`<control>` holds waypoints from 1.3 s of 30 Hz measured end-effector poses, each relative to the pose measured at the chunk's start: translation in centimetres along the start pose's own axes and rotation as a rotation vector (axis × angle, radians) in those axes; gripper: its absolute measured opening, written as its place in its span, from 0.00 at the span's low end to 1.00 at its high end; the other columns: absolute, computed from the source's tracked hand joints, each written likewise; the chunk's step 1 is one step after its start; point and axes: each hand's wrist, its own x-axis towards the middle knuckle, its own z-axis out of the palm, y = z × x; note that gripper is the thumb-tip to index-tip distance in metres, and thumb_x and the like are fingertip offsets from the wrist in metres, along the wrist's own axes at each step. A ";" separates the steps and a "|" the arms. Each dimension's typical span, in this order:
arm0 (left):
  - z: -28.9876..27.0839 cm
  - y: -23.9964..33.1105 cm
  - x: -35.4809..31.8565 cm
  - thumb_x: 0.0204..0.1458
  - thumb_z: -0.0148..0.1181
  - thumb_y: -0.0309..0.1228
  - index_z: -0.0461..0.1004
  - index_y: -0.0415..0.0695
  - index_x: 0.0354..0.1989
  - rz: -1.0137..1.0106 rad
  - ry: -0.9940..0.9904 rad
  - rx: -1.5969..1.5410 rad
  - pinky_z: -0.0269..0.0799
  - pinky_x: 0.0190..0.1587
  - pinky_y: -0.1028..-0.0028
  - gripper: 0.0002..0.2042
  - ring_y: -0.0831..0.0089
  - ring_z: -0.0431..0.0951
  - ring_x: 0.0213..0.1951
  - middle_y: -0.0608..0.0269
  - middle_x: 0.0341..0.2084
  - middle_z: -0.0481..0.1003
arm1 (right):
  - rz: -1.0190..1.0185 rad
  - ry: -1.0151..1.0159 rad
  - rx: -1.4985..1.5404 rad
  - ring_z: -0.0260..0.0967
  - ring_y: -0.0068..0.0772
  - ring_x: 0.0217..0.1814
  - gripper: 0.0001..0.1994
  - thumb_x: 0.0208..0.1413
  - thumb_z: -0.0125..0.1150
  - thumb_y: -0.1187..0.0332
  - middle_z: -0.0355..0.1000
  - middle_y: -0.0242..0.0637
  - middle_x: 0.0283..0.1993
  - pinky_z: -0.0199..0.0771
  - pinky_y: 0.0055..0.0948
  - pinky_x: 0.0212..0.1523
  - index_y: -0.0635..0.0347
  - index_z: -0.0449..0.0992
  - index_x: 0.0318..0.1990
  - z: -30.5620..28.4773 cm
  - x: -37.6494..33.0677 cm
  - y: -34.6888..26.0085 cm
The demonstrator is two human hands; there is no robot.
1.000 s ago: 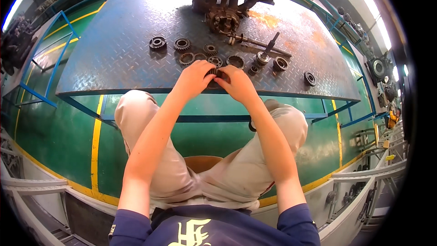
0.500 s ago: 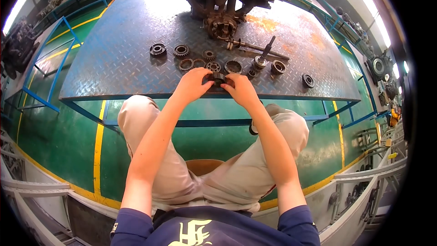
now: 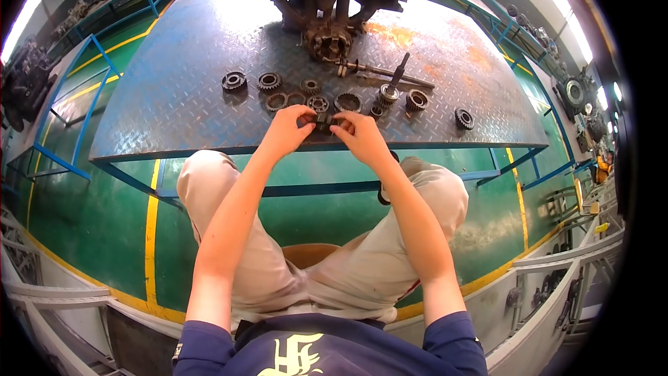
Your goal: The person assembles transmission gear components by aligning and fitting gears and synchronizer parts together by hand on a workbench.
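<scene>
And here the left hand point(image 3: 287, 130) and right hand point(image 3: 362, 135) pinch 1 dark gear point(image 3: 324, 121) between them, near the edge of the metal table point(image 3: 177, 108)!

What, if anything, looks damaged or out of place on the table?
The table has orange-brown, rust-like patches on its right half, so its surface looks worn there. The far-right gear sits apart from the rest. No spill is visible; the held gear is too small to judge.
</scene>
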 end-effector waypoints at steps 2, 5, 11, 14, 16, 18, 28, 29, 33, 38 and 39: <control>-0.2 -0.1 -0.3 0.47 0.64 0.23 0.78 0.35 0.41 0.043 0.012 0.009 0.73 0.45 0.67 0.12 0.60 0.79 0.38 0.52 0.34 0.78 | -0.007 -0.005 0.046 0.63 0.24 0.24 0.17 0.53 0.70 0.68 0.70 0.36 0.24 0.67 0.26 0.29 0.68 0.78 0.48 0.4 -0.2 0.1; -0.5 0.7 -0.5 0.46 0.65 0.23 0.78 0.35 0.41 0.089 0.002 0.028 0.73 0.46 0.67 0.12 0.60 0.79 0.38 0.53 0.35 0.78 | 0.005 -0.011 -0.007 0.64 0.25 0.24 0.15 0.53 0.68 0.71 0.70 0.37 0.24 0.67 0.27 0.29 0.68 0.78 0.46 0.2 -0.6 0.0; -0.6 1.7 -0.7 0.46 0.66 0.25 0.78 0.36 0.42 0.084 -0.047 0.080 0.73 0.44 0.65 0.14 0.59 0.78 0.38 0.53 0.36 0.77 | -0.035 0.070 0.070 0.65 0.25 0.25 0.12 0.53 0.68 0.73 0.71 0.37 0.25 0.68 0.26 0.31 0.66 0.78 0.44 0.6 -0.5 0.0; 0.0 1.2 -1.0 0.45 0.67 0.25 0.78 0.36 0.43 0.058 -0.048 0.128 0.72 0.42 0.67 0.15 0.62 0.77 0.37 0.54 0.34 0.76 | -0.014 0.067 0.015 0.65 0.25 0.25 0.12 0.52 0.68 0.74 0.72 0.38 0.25 0.68 0.26 0.30 0.66 0.78 0.44 0.2 -0.1 0.2; 0.4 0.0 -1.2 0.45 0.68 0.25 0.77 0.36 0.44 0.026 -0.039 0.132 0.72 0.41 0.69 0.16 0.64 0.76 0.35 0.54 0.33 0.76 | -0.011 0.055 0.006 0.65 0.26 0.25 0.12 0.52 0.68 0.74 0.72 0.38 0.25 0.68 0.27 0.30 0.67 0.78 0.44 0.4 0.2 0.1; 0.7 -0.6 -1.1 0.46 0.66 0.25 0.78 0.37 0.42 0.083 -0.008 0.207 0.71 0.41 0.65 0.14 0.59 0.76 0.35 0.54 0.31 0.75 | -0.007 0.047 0.004 0.66 0.26 0.25 0.12 0.51 0.69 0.74 0.73 0.39 0.26 0.68 0.27 0.30 0.67 0.78 0.43 0.5 0.4 0.0; -0.5 1.3 -0.8 0.44 0.68 0.21 0.78 0.37 0.44 0.023 -0.016 0.052 0.70 0.39 0.71 0.16 0.68 0.72 0.32 0.57 0.30 0.74 | 0.134 -0.062 -0.094 0.72 0.37 0.29 0.14 0.48 0.71 0.71 0.74 0.41 0.26 0.72 0.34 0.34 0.66 0.78 0.42 0.4 0.2 0.4; -0.7 1.5 -0.9 0.44 0.68 0.22 0.78 0.38 0.45 0.027 0.008 0.021 0.70 0.39 0.71 0.17 0.68 0.72 0.32 0.58 0.30 0.74 | 0.188 -0.136 -0.087 0.75 0.44 0.32 0.14 0.48 0.71 0.69 0.75 0.42 0.27 0.73 0.38 0.35 0.64 0.79 0.42 0.3 0.2 0.0; -1.2 1.6 -0.9 0.43 0.69 0.23 0.79 0.37 0.44 0.088 0.026 0.031 0.70 0.39 0.71 0.17 0.68 0.72 0.31 0.57 0.31 0.75 | 0.124 -0.058 -0.067 0.75 0.43 0.34 0.14 0.48 0.71 0.69 0.76 0.42 0.29 0.72 0.37 0.36 0.63 0.79 0.42 0.8 0.2 -1.3; -0.7 1.6 -0.8 0.43 0.70 0.24 0.79 0.36 0.42 0.089 -0.022 0.093 0.70 0.39 0.71 0.16 0.68 0.72 0.31 0.57 0.30 0.75 | -0.091 0.038 -0.024 0.68 0.32 0.28 0.16 0.49 0.70 0.73 0.74 0.40 0.30 0.70 0.30 0.33 0.67 0.79 0.46 1.3 0.5 -0.4; -0.8 1.7 -0.8 0.43 0.70 0.25 0.79 0.35 0.41 0.073 -0.034 0.129 0.70 0.39 0.71 0.15 0.67 0.72 0.31 0.57 0.29 0.75 | -0.093 0.037 -0.025 0.68 0.32 0.28 0.16 0.49 0.70 0.73 0.74 0.40 0.30 0.70 0.30 0.33 0.67 0.79 0.46 1.2 0.5 -0.4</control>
